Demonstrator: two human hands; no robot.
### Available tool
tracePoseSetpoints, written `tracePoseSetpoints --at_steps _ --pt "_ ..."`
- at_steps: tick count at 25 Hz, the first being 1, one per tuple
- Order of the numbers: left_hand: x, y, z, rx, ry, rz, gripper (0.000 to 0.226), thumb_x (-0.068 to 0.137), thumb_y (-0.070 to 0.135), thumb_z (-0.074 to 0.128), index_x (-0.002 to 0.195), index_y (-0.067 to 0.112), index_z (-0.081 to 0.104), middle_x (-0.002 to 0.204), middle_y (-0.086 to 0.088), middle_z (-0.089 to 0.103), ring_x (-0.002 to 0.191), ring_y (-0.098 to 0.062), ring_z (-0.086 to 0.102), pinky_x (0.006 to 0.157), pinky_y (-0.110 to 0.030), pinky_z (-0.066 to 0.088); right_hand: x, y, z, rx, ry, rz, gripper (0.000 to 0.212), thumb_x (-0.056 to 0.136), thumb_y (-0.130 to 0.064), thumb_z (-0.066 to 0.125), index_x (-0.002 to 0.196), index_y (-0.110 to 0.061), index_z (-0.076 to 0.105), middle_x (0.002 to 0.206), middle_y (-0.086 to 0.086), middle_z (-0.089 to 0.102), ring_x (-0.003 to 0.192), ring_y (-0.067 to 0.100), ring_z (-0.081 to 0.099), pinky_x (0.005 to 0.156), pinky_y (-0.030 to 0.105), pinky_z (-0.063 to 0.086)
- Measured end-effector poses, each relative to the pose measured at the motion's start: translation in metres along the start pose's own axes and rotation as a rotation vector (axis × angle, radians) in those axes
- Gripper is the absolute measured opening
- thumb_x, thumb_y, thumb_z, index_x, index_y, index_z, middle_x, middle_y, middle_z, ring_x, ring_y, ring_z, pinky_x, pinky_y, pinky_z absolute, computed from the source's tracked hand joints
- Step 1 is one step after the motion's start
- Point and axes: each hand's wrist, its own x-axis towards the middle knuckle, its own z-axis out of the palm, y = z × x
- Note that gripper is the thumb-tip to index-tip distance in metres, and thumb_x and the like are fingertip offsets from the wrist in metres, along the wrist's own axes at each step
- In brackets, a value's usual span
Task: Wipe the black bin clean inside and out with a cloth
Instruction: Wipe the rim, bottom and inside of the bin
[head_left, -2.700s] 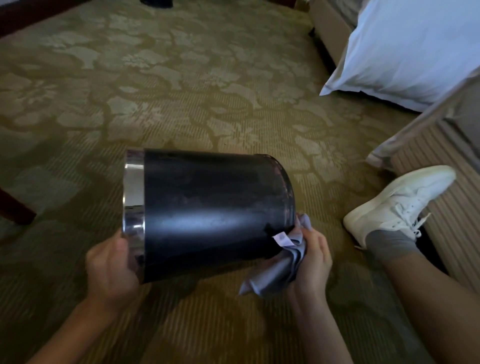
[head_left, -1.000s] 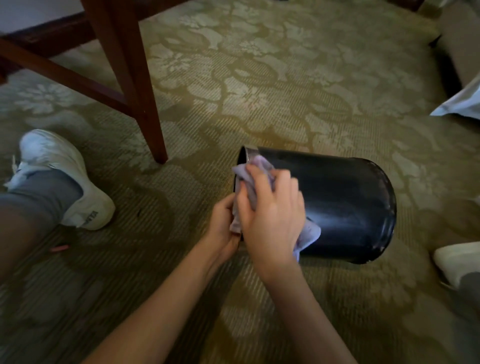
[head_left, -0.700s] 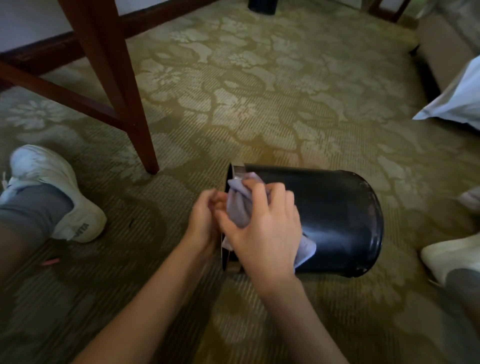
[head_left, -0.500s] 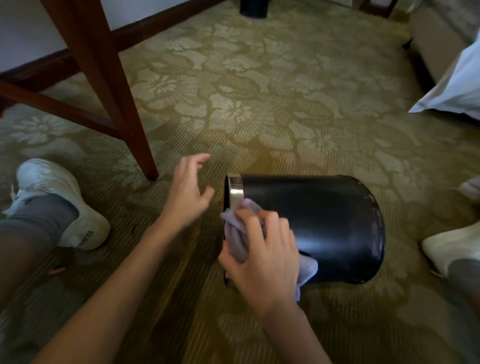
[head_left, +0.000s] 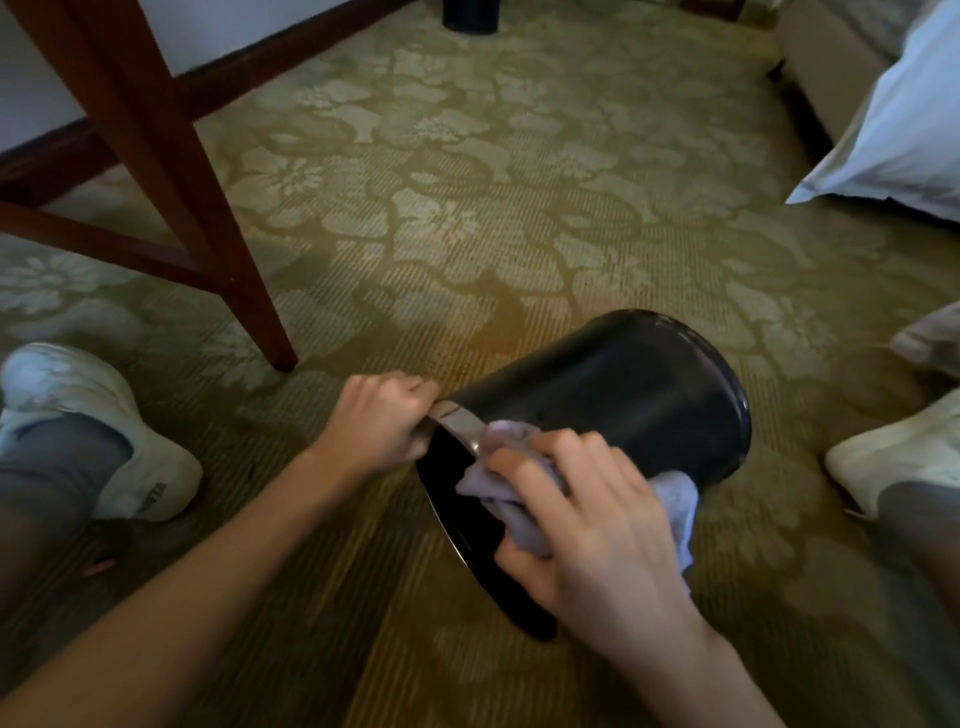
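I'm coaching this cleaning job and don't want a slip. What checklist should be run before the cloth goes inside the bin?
1. Bin steadied: ok. The left hand grips the metal rim.
2. Cloth in hand: ok. The right hand holds the cloth at the rim.
3. Opening reachable: ok. The bin lies on its side, mouth toward the person.
4. Inside free of rubbish: cannot tell. The interior is dark.
5. Room to work: ok. The wooden leg stands apart, to the left.
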Motion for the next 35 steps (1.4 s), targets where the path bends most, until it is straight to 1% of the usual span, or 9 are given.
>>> tracePoseSetpoints --at_steps 5,8,11,14,19,22,24,30,35 --pt "0.014 0.025 -0.033 0.095 0.241 0.013 0.022 0.067 0.019 0.077 0.064 0.007 0.059 0.059 -0.01 0.061 0.052 -0.031 0.063 0.047 -0.028 0.039 -0.013 0.041 -0.024 -0.1 0.17 0.129 0.059 0.073 -0.028 0.07 0.13 -0.018 0.055 0.107 0.008 0.054 0.087 0.029 0.055 0.072 0.04 0.047" --pt "0.034 0.043 -0.062 0.187 0.326 0.178 0.025 0.066 0.027 0.073 0.056 0.011 0.057 0.053 -0.006 0.059 0.049 -0.028 0.062 0.044 -0.024 0.038 -0.026 0.065 -0.032 -0.108 0.315 0.374 0.047 0.081 -0.031 0.069 0.126 -0.02 0.059 0.104 0.002 0.055 0.085 0.021 0.057 0.069 0.031 0.047" --pt "0.058 0.062 -0.072 0.223 0.392 0.3 0.029 0.067 0.038 0.067 0.059 0.012 0.057 0.057 -0.007 0.059 0.058 -0.028 0.063 0.049 -0.027 0.044 -0.04 0.083 -0.026 0.009 0.399 0.557 0.038 0.085 -0.036 0.07 0.119 -0.022 0.06 0.1 -0.007 0.056 0.085 0.005 0.055 0.074 0.011 0.042" --pt "0.063 0.078 -0.061 0.114 0.428 0.098 0.032 0.076 0.045 0.063 0.068 0.014 0.056 0.064 -0.007 0.057 0.065 -0.03 0.06 0.052 -0.034 0.044 -0.06 0.102 -0.019 0.172 0.535 0.661 0.037 0.085 -0.036 0.068 0.116 -0.017 0.062 0.101 -0.006 0.064 0.092 -0.001 0.059 0.081 0.007 0.042" --pt "0.025 0.089 -0.018 -0.187 0.22 -0.18 0.042 0.082 0.059 0.051 0.101 0.022 0.047 0.059 0.009 0.05 0.05 -0.018 0.051 0.05 -0.026 0.035 -0.092 0.132 -0.014 0.254 0.638 0.799 0.038 0.08 -0.028 0.074 0.114 -0.016 0.065 0.101 -0.005 0.068 0.096 0.007 0.065 0.081 0.03 0.054" --pt "0.012 0.109 0.0 -0.25 -0.002 -0.159 0.058 0.083 0.051 0.04 0.134 0.024 0.031 0.061 0.011 0.046 0.052 -0.011 0.044 0.055 -0.029 0.037 -0.111 0.131 -0.013 0.294 0.585 0.895 0.039 0.076 -0.025 0.078 0.113 -0.027 0.064 0.1 -0.013 0.067 0.095 0.002 0.064 0.082 0.026 0.053" --pt "0.008 0.116 0.003 -0.27 -0.032 -0.117 0.064 0.088 0.041 0.042 0.146 0.019 0.023 0.065 0.009 0.049 0.053 -0.012 0.046 0.056 -0.029 0.039 -0.117 0.128 -0.015 0.263 0.514 0.91 0.039 0.075 -0.031 0.075 0.112 -0.033 0.063 0.1 -0.017 0.066 0.094 0.0 0.063 0.078 0.021 0.051" --pt "0.004 0.118 -0.005 -0.296 -0.089 -0.119 0.069 0.091 0.034 0.046 0.151 0.013 0.019 0.068 0.002 0.059 0.052 -0.013 0.05 0.058 -0.028 0.041 -0.093 0.121 -0.038 0.051 0.389 0.817 0.038 0.076 -0.039 0.07 0.113 -0.036 0.063 0.096 -0.016 0.062 0.084 0.006 0.061 0.065 0.036 0.052" --pt "0.006 0.128 -0.005 -0.209 -0.051 -0.064 0.073 0.09 0.04 0.041 0.152 0.01 0.017 0.07 0.001 0.063 0.057 -0.017 0.06 0.06 -0.031 0.046 -0.065 0.11 -0.062 -0.057 0.258 0.615 0.035 0.081 -0.039 0.072 0.114 -0.03 0.066 0.097 -0.012 0.059 0.086 0.008 0.058 0.06 0.03 0.049"
